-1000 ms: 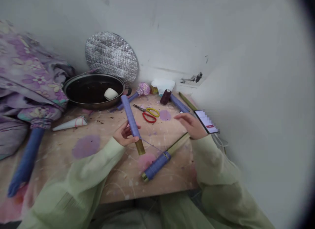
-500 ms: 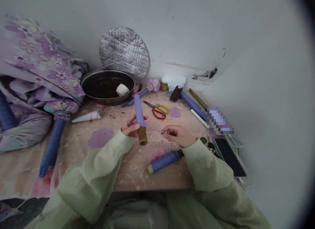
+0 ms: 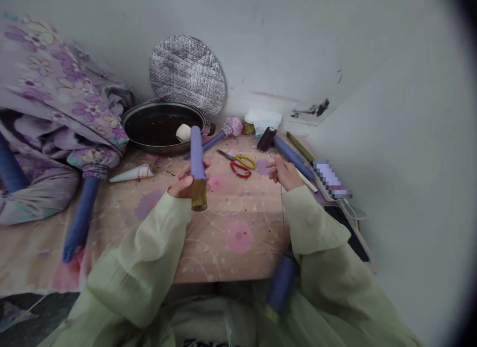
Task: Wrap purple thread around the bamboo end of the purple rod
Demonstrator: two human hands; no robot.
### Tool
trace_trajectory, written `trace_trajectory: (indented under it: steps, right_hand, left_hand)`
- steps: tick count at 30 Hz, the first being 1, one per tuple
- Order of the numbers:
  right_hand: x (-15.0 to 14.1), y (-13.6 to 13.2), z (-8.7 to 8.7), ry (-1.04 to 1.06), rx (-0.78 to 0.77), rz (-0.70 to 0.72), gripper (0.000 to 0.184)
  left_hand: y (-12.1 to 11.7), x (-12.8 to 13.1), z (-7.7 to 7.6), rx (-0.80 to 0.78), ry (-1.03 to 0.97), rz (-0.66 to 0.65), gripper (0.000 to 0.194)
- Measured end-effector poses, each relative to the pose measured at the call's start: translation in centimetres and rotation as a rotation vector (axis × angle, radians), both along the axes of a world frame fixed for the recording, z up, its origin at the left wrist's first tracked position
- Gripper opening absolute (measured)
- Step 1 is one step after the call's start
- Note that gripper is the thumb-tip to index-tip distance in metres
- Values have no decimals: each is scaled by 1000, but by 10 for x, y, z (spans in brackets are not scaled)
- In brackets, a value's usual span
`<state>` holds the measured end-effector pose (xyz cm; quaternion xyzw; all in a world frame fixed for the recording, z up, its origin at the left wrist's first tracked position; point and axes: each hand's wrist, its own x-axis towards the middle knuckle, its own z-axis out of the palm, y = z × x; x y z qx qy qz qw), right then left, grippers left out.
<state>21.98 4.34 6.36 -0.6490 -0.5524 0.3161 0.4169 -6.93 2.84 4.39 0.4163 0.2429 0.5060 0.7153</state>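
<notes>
Upright in my left hand [image 3: 182, 183] is a bamboo tube [image 3: 198, 195] whose upper part is wrapped in purple thread; the fingers are closed around its middle. A thin purple thread [image 3: 227, 174] runs from the tube across to my right hand [image 3: 281, 173], whose fingers are closed on it. From there thread drops towards a purple thread spool [image 3: 281, 282] at the table's front edge, near my right sleeve. The spool is tilted and smeared by motion. Red-and-yellow-handled scissors [image 3: 240, 164] lie between and beyond my hands.
A black pan [image 3: 160, 148] holding a white cup-like thing [image 3: 182, 133] stands at the back left. Wrapped sticks and floral cloth [image 3: 85, 108] are on the left. A dark thread cone [image 3: 267, 139], a blue-wrapped stick [image 3: 292, 155] and a phone [image 3: 346, 232] lie to the right.
My right hand has moved up and to the right, drawing the thread out longer. The spool has left its place on the table for the front edge. My left hand shifted slightly left with the tube.
</notes>
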Motion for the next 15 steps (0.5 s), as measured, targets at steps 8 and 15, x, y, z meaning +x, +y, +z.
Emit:
trace_trajectory:
  steps: [8,15]
  right_hand:
    - [9,7,-27,-89,-9,117,52]
    - [37,-18,-19,-225,-18,208,42]
  left_hand:
    - [-4,4,2,-8,-1,34,58]
    - [-7,10,3,-49,-34,58,54]
